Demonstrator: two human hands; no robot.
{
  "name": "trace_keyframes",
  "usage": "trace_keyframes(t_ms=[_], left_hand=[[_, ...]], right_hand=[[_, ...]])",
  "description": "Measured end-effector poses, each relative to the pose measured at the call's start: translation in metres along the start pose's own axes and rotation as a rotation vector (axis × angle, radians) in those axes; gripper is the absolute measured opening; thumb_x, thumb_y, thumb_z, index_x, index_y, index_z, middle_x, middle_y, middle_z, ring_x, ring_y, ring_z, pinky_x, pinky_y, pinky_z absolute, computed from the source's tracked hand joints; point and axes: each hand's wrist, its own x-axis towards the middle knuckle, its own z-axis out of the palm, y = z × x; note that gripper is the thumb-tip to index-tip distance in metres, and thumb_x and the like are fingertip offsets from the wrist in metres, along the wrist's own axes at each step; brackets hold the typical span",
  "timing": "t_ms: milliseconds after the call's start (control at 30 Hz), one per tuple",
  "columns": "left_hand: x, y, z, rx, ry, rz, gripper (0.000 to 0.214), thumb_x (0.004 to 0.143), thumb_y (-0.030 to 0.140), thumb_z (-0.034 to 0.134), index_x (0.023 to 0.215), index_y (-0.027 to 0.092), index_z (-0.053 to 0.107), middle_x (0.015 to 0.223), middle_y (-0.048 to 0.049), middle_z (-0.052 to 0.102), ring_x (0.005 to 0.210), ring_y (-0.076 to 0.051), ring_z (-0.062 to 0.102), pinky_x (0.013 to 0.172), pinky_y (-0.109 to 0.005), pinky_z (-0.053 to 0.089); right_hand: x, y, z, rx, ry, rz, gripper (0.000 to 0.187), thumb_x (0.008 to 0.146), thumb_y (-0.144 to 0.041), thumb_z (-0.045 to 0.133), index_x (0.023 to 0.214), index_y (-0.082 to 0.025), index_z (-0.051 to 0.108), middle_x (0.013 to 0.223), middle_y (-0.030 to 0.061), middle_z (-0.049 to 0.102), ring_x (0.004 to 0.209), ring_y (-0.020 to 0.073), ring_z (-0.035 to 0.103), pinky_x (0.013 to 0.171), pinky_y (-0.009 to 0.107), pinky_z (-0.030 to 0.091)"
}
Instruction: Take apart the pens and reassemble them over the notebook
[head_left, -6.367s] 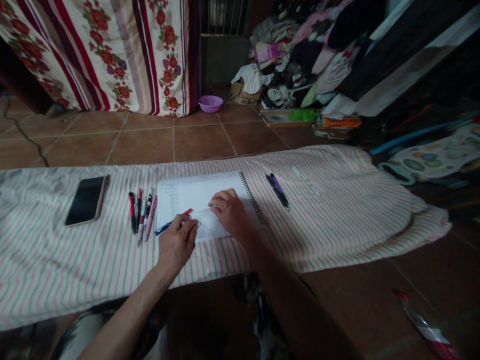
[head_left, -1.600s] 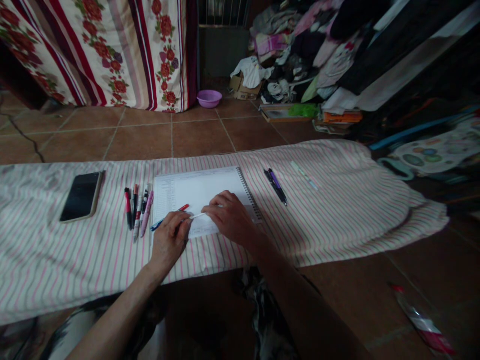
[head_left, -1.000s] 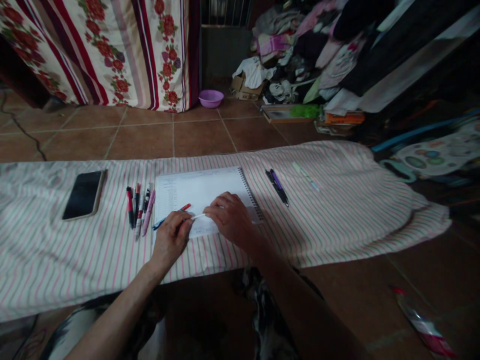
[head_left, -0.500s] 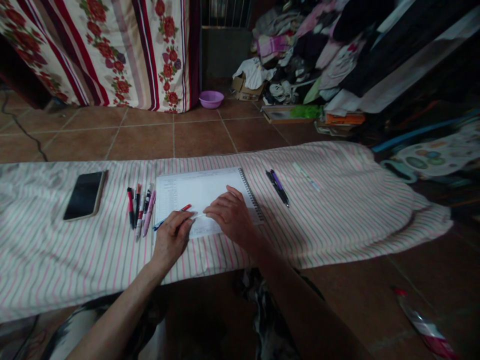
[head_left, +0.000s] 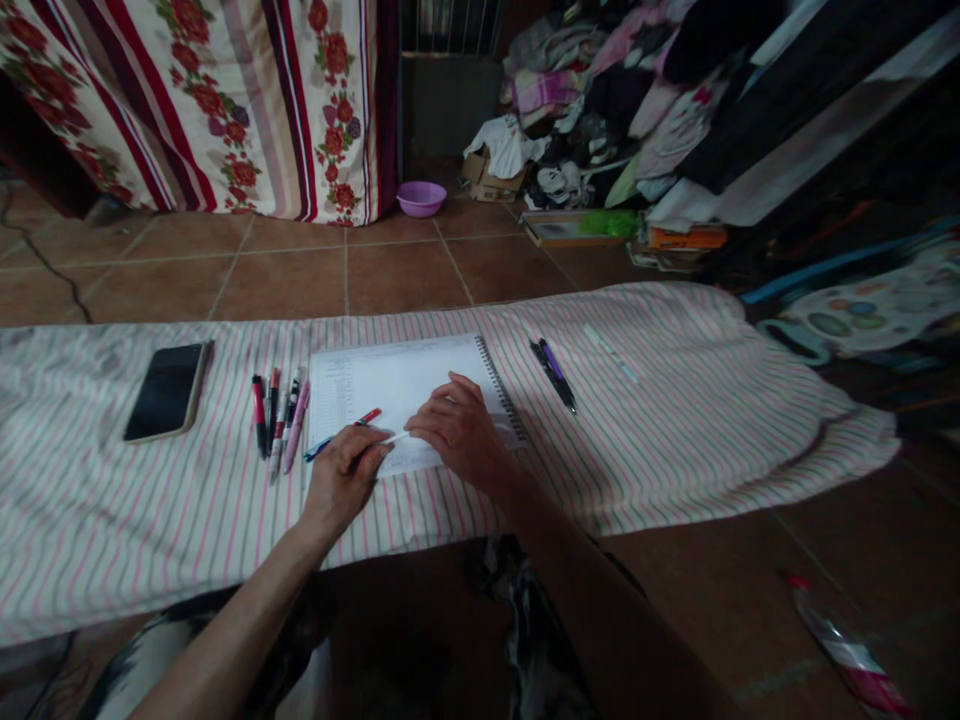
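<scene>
Left fingers, right fingers pinch slim white piece between.

The left grip and the right grip were bare hands, joined to bare, slim forearms. Below, loose-looking legwear showed black cloth splashed with white: streaky, swirling patches on the right leg, a broader pale area with jagged dark edges on the left. Shadow blurred its lower parts.

Floral curtain, brown tiled floor, dim light
</scene>
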Motion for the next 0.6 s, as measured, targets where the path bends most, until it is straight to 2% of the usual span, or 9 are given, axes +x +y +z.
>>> trace_keyframes(t_ms=[300, 467, 600], left_hand=[[0.0004, 0.0023, 0.0005, -0.024, 0.008, 0.028, 0.012, 0.081, 0.022, 0.055, 0.085, 0.019, 0.067, 0.077, -0.0028, 0.065, 0.079, -0.017, 0.064, 0.072, -0.030, 0.052], [0.0010, 0.0056, 0.0003, -0.012, 0.004, -0.015, 0.011, 0.080, 0.023, 0.056, 0.081, 0.019, 0.066, 0.076, -0.0020, 0.064, 0.078, -0.017, 0.063, 0.071, -0.030, 0.051], [0.0007, 0.0082, 0.0015, 0.005, 0.031, -0.083, 0.012, 0.079, 0.024, 0.056, 0.080, 0.019, 0.067, 0.075, -0.0022, 0.063, 0.073, -0.016, 0.062, 0.065, -0.028, 0.049]], right_hand=[[0.0000, -0.0006, 0.0030, -0.020, 0.021, 0.000, 0.011, 0.084, -0.029, 0.058, 0.078, -0.029, 0.068, 0.079, -0.0071, 0.069, 0.094, 0.0166, 0.051, 0.105, 0.042, 0.014], [-0.0011, 0.0001, 0.0062, -0.034, 0.062, 0.005, 0.008, 0.082, -0.030, 0.060, 0.086, -0.028, 0.066, 0.080, -0.0044, 0.068, 0.094, 0.0163, 0.052, 0.105, 0.044, 0.015], [-0.0018, -0.0001, 0.0099, -0.044, 0.067, 0.012, 0.015, 0.079, -0.029, 0.064, 0.094, -0.025, 0.063, 0.083, -0.0026, 0.069, 0.097, 0.0172, 0.053, 0.105, 0.045, 0.017]])
